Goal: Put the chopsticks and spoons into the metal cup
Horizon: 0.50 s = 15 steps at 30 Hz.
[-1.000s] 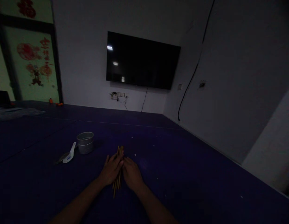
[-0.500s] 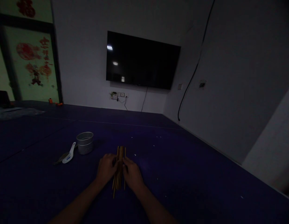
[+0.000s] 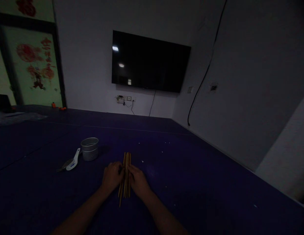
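**Operator:** Head camera, dim room. I see both hands lying on a bundle of chopsticks on a dark blue table. The left hand is curled, fingers pressed against the bundle's left side. The right hand mirrors it, fingertips touching the right side. Neither hand closes around the sticks; they pinch the bundle between them.

**Listener:** Where do the sticks lie?

**Operator:** Flat on the table, pointing away from me, ends poking out past the hands, one stick angled off at the near end. I judge that even, gentle pressure from both sides would keep them lined up. Off to the left, well apart, stands a small metal pot, with a white spoon just beside it.
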Tool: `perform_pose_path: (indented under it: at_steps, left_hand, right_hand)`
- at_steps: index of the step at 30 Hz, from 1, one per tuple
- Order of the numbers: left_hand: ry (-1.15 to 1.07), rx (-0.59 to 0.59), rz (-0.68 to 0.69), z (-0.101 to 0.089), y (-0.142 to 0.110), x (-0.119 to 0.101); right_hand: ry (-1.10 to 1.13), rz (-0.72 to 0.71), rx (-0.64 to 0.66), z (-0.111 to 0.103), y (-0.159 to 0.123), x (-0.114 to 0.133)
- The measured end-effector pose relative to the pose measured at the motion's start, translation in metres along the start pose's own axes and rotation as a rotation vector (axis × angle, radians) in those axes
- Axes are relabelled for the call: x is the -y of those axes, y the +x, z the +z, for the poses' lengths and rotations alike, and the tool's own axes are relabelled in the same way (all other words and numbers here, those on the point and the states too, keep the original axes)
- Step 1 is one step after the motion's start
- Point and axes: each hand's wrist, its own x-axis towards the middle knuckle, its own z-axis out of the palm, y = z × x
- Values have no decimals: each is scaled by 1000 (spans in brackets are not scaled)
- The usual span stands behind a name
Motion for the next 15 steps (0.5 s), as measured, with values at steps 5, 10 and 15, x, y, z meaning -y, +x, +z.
perform_pose_path:
  at_steps: [5, 10, 15]
  left_hand:
    - [20, 5, -9, -1, -1, -1]
    - [48, 4, -32, -3, -1, -2]
    - [64, 6, -59, -2, 1, -1]
  right_hand:
    - [-3, -4, 0, 0, -1, 0]
    - [-24, -12, 44, 1, -3, -3]
    - [-47, 11, 38, 5, -4, -6]
